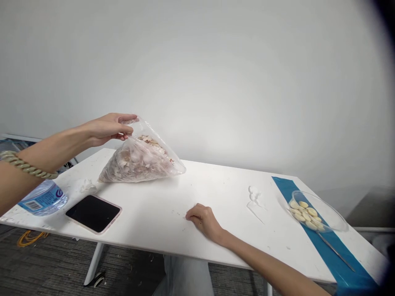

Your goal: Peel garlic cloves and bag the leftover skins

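My left hand (112,128) pinches the upper edge of a clear plastic bag (138,158) and lifts its mouth open. Inside lie garlic bulbs and loose, papery garlic skins (151,142). My right hand (203,220) rests low on the white table (160,205), fingers curled together beside some small crumbs. Whatever those fingers hold, if anything, is hidden. Far to the right, a clear bowl (336,220) contains several peeled garlic cloves (308,213).
A phone (94,213) lies near the front left edge, by a water bottle (45,197) and a crumpled tissue (86,186). Another tissue (256,195) is right of centre. A thin metal utensil (336,250) lies on a blue strip (327,246). A wall (200,82) stands behind.
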{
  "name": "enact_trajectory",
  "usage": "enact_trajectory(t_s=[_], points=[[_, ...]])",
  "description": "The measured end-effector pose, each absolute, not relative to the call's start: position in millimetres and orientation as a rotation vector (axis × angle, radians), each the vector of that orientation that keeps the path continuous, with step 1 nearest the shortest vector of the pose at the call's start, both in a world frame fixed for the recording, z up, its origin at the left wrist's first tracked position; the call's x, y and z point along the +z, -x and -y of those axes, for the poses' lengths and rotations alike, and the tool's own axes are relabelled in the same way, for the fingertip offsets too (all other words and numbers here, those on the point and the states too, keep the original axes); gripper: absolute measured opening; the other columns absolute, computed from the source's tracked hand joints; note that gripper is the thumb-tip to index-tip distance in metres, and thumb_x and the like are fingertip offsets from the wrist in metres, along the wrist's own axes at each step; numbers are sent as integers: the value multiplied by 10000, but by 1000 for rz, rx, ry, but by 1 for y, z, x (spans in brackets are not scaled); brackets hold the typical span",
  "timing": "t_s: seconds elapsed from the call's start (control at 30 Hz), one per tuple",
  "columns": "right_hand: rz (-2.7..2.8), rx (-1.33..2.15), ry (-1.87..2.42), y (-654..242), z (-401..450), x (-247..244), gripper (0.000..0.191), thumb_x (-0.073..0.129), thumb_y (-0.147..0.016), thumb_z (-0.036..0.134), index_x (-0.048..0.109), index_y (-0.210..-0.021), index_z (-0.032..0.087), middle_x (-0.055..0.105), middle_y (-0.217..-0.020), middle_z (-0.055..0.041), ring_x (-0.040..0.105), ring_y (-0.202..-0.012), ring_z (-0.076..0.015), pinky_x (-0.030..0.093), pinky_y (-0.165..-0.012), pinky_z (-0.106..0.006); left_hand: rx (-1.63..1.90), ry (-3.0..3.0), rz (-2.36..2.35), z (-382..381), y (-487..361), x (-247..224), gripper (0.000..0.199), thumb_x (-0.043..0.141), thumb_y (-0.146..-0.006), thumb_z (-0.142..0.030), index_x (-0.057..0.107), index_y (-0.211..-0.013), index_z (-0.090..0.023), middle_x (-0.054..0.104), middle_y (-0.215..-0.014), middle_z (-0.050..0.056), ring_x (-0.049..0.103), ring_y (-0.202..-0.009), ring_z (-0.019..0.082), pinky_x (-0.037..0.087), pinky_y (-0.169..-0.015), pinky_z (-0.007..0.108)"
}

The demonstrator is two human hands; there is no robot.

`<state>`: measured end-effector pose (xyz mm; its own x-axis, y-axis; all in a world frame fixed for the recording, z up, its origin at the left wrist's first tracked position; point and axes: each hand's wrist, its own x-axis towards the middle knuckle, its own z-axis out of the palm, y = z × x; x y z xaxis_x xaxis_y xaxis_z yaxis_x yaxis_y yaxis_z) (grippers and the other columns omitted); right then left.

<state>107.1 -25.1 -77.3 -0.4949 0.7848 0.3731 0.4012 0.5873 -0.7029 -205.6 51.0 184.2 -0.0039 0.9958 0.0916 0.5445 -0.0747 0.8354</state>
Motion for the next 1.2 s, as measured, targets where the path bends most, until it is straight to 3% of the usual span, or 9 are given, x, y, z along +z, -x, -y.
enact_trajectory(t_s=[0.23, 0.4, 0.47, 0.53, 0.63, 0.8, 1.0, 1.13, 1.2], points=[[2037, 814, 1000, -116, -4, -54, 193, 527, -742, 29, 669, -748, 160, 689, -724, -33, 654, -673, -145, 499, -622, -240, 945, -1674, -1576, -50, 207, 186, 887, 652, -599, -166, 359, -1436, -170, 561, -1271, 122, 438, -563, 69, 393, -516, 234], [1822, 764, 998, -103, -44, 26, 48, 644, -751, 195, 658, -765, 151, 701, -769, -45, 661, -723, -160, 508, -671, -264, 905, -1737, -1597, -43, 213, 188, 879, 643, -545, -150, 442, -1387, -306, 384, -1463, 60, 459, -569, 66, 411, -508, 230], [1771, 753, 909, -80, -56, 67, 127, 698, -722, 261, 654, -778, 157, 698, -793, -30, 659, -762, -147, 514, -712, -249, 909, -1768, -1593, -38, 210, 189, 876, 633, -545, -146, 443, -1386, -302, 324, -1497, 56, 466, -588, 65, 412, -503, 216], [1713, 753, 651, -50, -67, 100, 153, 738, -680, 238, 651, -766, 147, 692, -774, -25, 659, -766, -145, 520, -728, -245, 919, -1787, -1592, -33, 205, 189, 873, 624, -555, -149, 431, -1396, -281, 317, -1501, 63, 470, -600, 65, 409, -496, 205], [1804, 651, 511, -3, -80, 122, 56, 675, -742, 158, 666, -797, 147, 702, -789, -15, 663, -773, -129, 518, -759, -237, 919, -1798, -1594, -27, 197, 189, 862, 615, -570, -160, 421, -1402, -275, 326, -1496, 61, 483, -614, 71, 409, -494, 199], [1960, 449, 598, 27, -90, 104, 313, 462, -844, 28, 677, -1023, 169, 695, -1060, -35, 648, -980, -135, 474, -903, -267, 917, -1802, -1589, -25, 197, 189, 856, 630, -584, -185, 412, -1404, -300, 324, -1499, 45, 511, -643, 86, 416, -503, 202], [1907, 393, 828, 6, -90, 98, 245, 629, -809, 164, 674, -1050, 165, 725, -822, -21, 685, -819, -172, 515, -820, -299, 923, -1798, -1609, -26, 193, 189, 858, 614, -574, -162, 421, -1403, -266, 337, -1491, 56, 487, -625, 80, 408, -491, 203], [2030, 349, 673, -41, -69, 70, 336, 478, -914, 213, 577, -1234, 189, 637, -1191, -41, 599, -1105, -169, 475, -948, -315, 909, -1804, -1609, -28, 191, 188, 864, 618, -567, -170, 423, -1401, -287, 341, -1489, 56, 517, -654, 100, 419, -504, 214], [2025, 316, 718, -80, -49, 37, 369, 483, -920, 268, 543, -1279, 205, 583, -1272, -46, 544, -1185, -180, 439, -1012, -342, 904, -1807, -1602, -29, 195, 187, 840, 623, -575, -189, 441, -1384, -323, 340, -1491, 31, 527, -665, 109, 425, -509, 221]])
